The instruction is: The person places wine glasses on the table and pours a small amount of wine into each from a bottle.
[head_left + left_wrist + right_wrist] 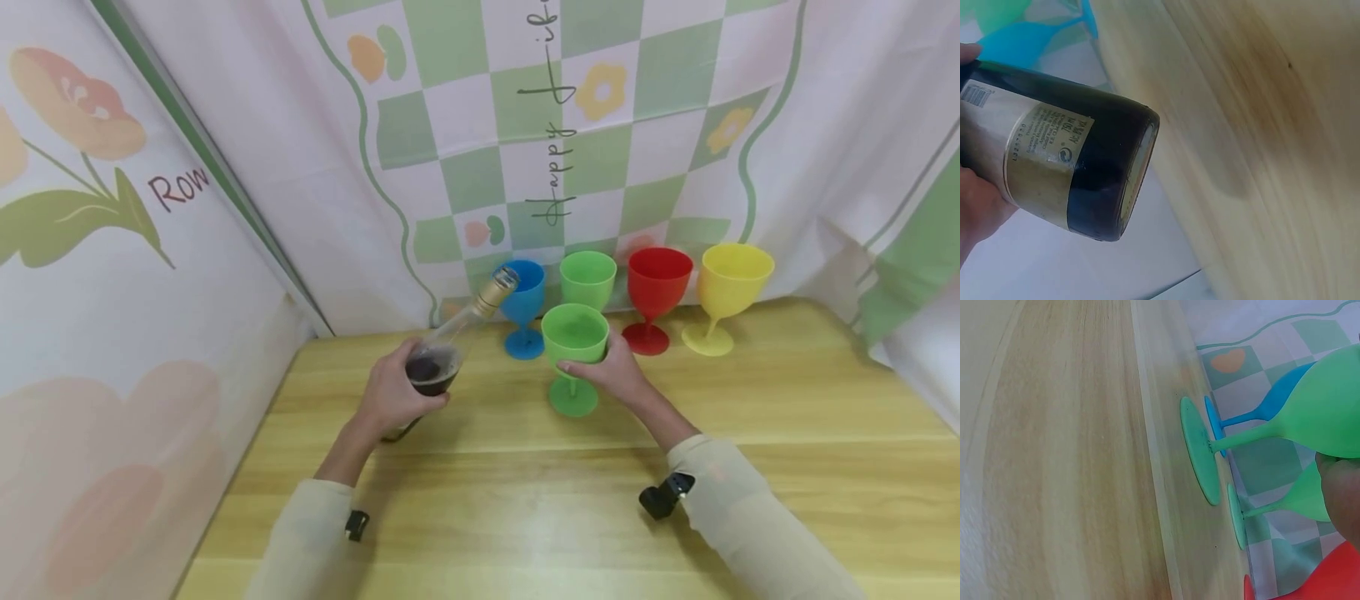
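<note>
My left hand (397, 387) grips a wine bottle (437, 367) around its body. The bottle leans, its gold neck (495, 292) pointing up and right, with dark liquid low in the glass. Its label (1047, 140) and base show in the left wrist view, where the base looks lifted off the table. In my right hand (615, 371) is a light green goblet (573, 337), held upright by its bowl. The bottle's neck is left of the goblet's rim, apart from it. Whether the goblet's foot (1199, 450) touches the table I cannot tell.
Along the table's back edge stand a blue goblet (523, 304), a second green goblet (588, 279), a red goblet (658, 287) and a yellow goblet (731, 287). A printed curtain (525, 125) hangs close behind them. The wooden table (495, 517) extends toward me.
</note>
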Available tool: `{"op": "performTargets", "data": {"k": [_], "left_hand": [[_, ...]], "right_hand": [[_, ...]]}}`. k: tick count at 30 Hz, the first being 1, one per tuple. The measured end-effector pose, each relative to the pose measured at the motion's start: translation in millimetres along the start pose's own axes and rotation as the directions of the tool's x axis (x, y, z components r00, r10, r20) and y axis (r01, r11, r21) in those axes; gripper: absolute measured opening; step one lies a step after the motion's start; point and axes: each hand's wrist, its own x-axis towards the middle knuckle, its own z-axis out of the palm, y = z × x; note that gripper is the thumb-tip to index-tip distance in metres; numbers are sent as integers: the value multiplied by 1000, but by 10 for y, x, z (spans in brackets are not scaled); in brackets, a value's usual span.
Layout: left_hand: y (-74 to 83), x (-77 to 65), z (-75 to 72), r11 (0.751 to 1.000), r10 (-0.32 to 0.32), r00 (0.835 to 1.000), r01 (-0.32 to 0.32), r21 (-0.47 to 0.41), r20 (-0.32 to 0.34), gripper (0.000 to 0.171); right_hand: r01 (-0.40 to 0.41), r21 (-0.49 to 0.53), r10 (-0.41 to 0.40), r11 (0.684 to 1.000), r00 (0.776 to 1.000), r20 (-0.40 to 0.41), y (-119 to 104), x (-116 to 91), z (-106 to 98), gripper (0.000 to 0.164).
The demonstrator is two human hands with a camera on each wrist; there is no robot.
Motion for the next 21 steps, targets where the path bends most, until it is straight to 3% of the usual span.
{"op": "performTargets", "data": {"k": [10,21], "left_hand": [[11,-1,-83,988,-13,997,1,157,77,90],[10,19,-134,932,8,990,-59,357,142,91]], "right_hand": [[-4,1,4,1000,1000,-5,8,6,-1,71],[0,-6,0,1000,1000,-5,0,0,-1,72]]}}
